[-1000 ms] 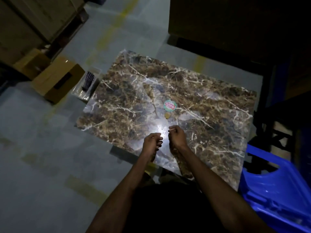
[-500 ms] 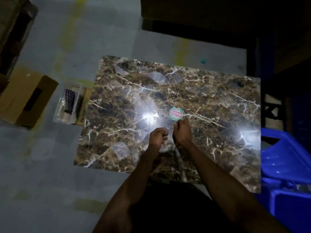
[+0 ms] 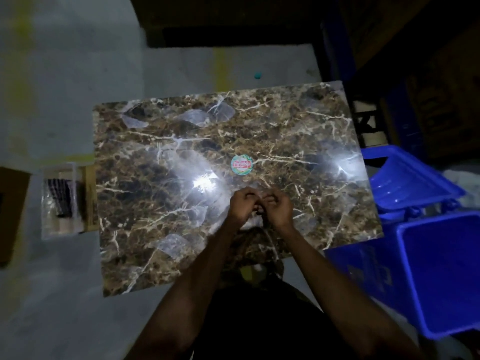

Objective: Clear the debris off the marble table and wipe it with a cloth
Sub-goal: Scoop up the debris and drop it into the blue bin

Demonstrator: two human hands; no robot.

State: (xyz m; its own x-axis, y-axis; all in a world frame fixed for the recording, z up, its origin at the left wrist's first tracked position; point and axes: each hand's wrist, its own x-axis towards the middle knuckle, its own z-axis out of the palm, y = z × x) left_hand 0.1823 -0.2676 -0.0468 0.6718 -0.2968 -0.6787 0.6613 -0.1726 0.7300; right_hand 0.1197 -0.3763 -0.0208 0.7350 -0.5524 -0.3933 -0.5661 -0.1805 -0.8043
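Both hands met over the near-middle of the marble table (image 3: 298, 131), and from my remote seat I saw the left hand (image 3: 242, 206) and the right hand (image 3: 278, 207) with fingers curled inward, knuckles almost touching. Whether they pinched anything between them I could not tell; the spot was blurred and dim. Just beyond the knuckles sat a round sticker (image 3: 241, 164), flat on the stone. Pale, translucent film scraps (image 3: 207, 116) lay near the far left corner, and another film patch (image 3: 172, 244) lay toward the near left edge. Two bright glares of light bounced off the glossy surface. Right of the table stood a blue crate (image 3: 441, 276) with a blue bin (image 3: 405, 178) behind it. Left of the table, on the floor, was a clear packet (image 3: 61, 198).
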